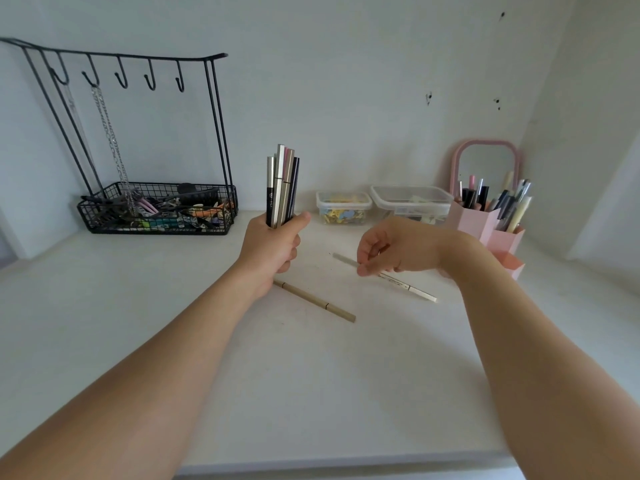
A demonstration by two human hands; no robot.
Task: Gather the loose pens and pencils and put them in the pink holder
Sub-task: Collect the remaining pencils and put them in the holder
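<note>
White desk (pixel 104 306), gathering nearly done.
Left hand (pixel 273 244) grips bundled pens (pixel 282 185); right hand (pixel 384 251) pinches white pen (pixel 419 294); tan pencil (pixel 315 301) remains, pink holder (pixel 485 220) awaits.

We see a white desk (pixel 173 306) and white wall (pixel 346 81). At far left, a black wire rack (pixel 157 209) holds mixed-coloured clips. The bundle (pixel 282 185) shows silver, black, gold and pink barrels. Near it lie a tan pencil (pixel 315 301) and a silver-white pen (pixel 412 289). At far right, the holder (pixel 485 223) is pink, beside two clear boxes (pixel 412 202) of pastel bits.
</note>
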